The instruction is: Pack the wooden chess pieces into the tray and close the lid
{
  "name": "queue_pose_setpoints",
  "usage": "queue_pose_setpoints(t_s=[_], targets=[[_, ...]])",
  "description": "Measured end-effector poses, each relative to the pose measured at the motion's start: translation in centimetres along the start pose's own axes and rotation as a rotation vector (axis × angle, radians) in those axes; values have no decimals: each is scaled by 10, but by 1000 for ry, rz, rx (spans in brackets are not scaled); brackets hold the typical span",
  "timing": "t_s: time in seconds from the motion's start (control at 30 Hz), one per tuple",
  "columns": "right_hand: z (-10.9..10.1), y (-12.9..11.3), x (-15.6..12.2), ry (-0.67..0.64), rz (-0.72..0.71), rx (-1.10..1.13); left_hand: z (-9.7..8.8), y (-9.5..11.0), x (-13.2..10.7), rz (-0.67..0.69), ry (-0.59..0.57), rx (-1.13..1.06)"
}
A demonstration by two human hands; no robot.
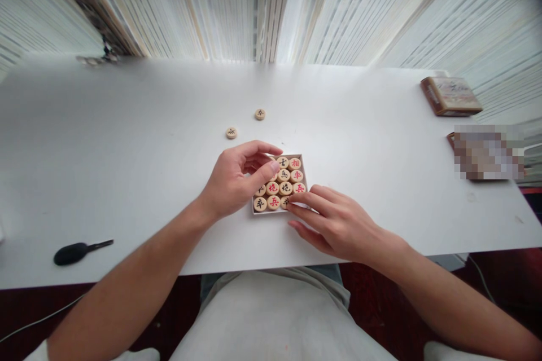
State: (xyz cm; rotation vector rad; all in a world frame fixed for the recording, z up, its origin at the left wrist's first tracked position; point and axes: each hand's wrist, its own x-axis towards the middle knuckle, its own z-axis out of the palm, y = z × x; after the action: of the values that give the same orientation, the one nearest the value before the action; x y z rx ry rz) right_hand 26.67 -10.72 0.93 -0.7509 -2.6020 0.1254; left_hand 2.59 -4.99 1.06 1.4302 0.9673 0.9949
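Note:
A small white square tray [303,164] lies near the front middle of the white table [127,169], filled with several round wooden Chinese chess pieces marked in red and black. My left hand [235,180] curls over the tray's left side, thumb and fingers pinched at a piece in the upper left corner. My right hand [334,223] rests at the tray's lower right corner, fingers stretched out and touching the pieces there. Two loose pieces lie beyond the tray: one [231,132] to the left, another [259,114] farther back.
A black handled object [76,252] lies at the front left of the table. A brown box [451,96] sits at the far right, with a blurred brown item [486,152] in front of it. Striped curtains hang behind the table.

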Motion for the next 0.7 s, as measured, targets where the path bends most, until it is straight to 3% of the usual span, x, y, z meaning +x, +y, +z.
queue_pose_setpoints(t_s=[0.7], targets=[[-1, 2, -1, -33, 4, 7, -2, 0, 0, 6, 28, 15]])
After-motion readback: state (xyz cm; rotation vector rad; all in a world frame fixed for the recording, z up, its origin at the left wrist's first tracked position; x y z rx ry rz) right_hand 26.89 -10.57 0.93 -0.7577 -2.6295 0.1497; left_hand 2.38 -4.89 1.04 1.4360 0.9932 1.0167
